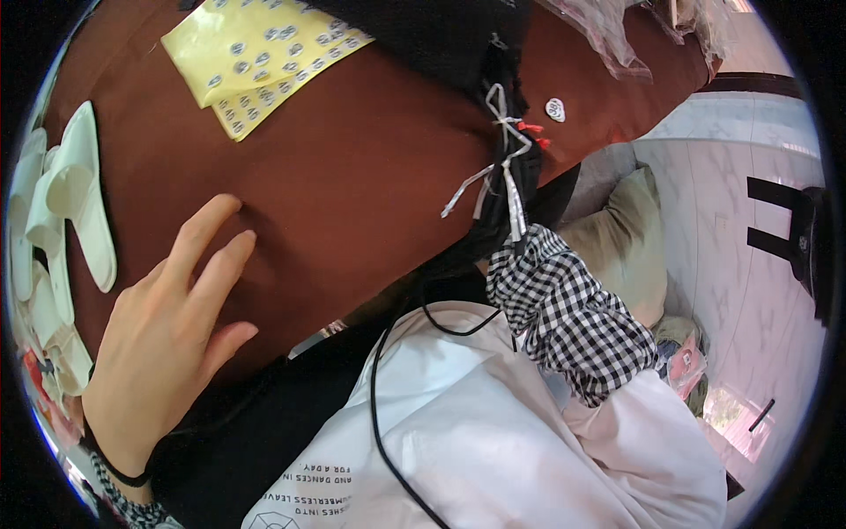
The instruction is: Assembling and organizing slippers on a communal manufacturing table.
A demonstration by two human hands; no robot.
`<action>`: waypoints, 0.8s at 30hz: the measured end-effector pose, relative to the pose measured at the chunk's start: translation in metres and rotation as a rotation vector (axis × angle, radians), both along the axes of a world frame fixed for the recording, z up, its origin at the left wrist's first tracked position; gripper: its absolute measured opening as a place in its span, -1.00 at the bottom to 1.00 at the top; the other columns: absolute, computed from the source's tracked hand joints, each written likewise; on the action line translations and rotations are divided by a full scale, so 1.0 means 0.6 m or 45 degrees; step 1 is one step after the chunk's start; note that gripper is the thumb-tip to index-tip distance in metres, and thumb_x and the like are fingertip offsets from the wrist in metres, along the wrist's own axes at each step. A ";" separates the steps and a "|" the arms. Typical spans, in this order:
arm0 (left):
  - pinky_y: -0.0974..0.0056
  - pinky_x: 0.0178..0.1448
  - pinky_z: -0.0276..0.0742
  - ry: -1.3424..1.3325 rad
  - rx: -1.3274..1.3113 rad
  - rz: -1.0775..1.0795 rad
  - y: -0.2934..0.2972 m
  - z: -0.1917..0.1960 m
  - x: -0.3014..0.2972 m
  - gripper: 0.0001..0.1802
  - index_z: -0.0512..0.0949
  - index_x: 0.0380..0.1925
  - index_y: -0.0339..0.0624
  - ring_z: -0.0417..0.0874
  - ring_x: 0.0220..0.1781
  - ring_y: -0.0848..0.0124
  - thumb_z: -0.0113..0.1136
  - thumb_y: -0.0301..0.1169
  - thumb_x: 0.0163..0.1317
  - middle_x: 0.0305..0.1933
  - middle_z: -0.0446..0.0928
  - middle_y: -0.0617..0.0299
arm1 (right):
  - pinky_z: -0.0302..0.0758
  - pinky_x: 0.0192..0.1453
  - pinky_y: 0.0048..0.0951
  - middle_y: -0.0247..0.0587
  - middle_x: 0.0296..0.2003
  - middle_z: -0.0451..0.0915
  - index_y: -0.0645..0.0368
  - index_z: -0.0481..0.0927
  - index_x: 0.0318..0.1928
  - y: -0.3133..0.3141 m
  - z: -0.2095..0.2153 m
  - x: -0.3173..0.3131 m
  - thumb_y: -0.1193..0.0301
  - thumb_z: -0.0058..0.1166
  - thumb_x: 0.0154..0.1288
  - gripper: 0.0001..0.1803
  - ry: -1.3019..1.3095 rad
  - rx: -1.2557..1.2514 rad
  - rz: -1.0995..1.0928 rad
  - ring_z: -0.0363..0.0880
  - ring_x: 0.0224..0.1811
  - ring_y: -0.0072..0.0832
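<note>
My left hand (167, 326) is over the brown cloth (335, 167), fingers apart and bent, with nothing in it. White slippers (84, 189) lie just left of it. My right arm, in a black-and-white checked sleeve cover (573, 313), reaches up to a bunched black thing (441, 44), which hides my right hand and its fingers. White-silver twist ties (507, 163) and small red bits hang at the black thing's edge. Beyond my left hand lie yellow sheets of round stickers (264, 62). A single white round sticker (554, 109) sits on the cloth to the right.
Clear plastic bags (608, 35) lie at the far right of the cloth. An olive-beige cushion (630, 238) stands beyond my right arm, near a pale marbled surface (723, 247). A black cable (374, 406) runs down over my white top.
</note>
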State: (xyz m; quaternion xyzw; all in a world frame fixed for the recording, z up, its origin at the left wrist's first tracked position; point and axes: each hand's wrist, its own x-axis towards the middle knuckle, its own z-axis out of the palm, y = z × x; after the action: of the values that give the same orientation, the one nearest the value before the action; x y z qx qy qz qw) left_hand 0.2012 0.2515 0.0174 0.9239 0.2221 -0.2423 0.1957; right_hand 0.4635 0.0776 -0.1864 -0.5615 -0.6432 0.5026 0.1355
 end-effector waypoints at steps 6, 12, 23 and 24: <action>0.03 0.18 0.61 0.001 0.021 -0.080 -0.004 -0.002 -0.003 -0.23 0.36 0.29 -0.28 0.62 0.20 -0.06 0.48 -0.42 0.06 0.53 0.19 -0.10 | 0.53 0.17 -0.23 0.05 -0.10 0.65 0.17 0.60 0.02 -0.017 -0.005 0.042 0.42 -0.02 0.45 -0.77 -0.025 -0.023 0.079 0.63 0.05 -0.12; 0.10 0.01 0.69 -0.039 0.107 -0.299 -0.031 0.000 0.039 0.35 0.10 0.59 -0.01 0.65 -0.07 0.05 0.69 -0.26 -0.28 0.62 0.04 -0.16 | 0.53 0.18 -0.25 0.04 -0.10 0.65 0.16 0.59 0.04 -0.059 -0.004 0.092 0.42 -0.04 0.46 -0.76 -0.089 -0.108 0.090 0.63 0.06 -0.13; 0.20 -0.08 0.63 0.137 0.279 -0.471 -0.018 -0.035 0.067 0.35 0.11 0.59 -0.01 0.59 -0.12 0.14 0.71 -0.13 -0.24 0.68 -0.12 -0.19 | 0.52 0.20 -0.29 0.03 -0.08 0.65 0.15 0.58 0.07 -0.088 -0.017 0.046 0.41 -0.07 0.48 -0.74 -0.273 -0.160 -0.096 0.63 0.08 -0.17; 0.20 -0.08 0.63 0.133 0.279 -0.478 -0.021 -0.035 0.064 0.35 0.11 0.59 -0.01 0.59 -0.12 0.14 0.71 -0.13 -0.24 0.68 -0.12 -0.19 | 0.52 0.20 -0.29 0.03 -0.08 0.64 0.14 0.57 0.07 -0.093 -0.018 0.050 0.41 -0.08 0.49 -0.74 -0.273 -0.176 -0.106 0.63 0.08 -0.17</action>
State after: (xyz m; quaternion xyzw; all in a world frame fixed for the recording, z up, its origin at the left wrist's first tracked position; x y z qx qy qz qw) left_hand 0.2393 0.2389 -0.0036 0.9510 0.0810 -0.2963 0.0338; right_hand 0.4936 0.0220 -0.1972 -0.6462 -0.5939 0.4769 0.0478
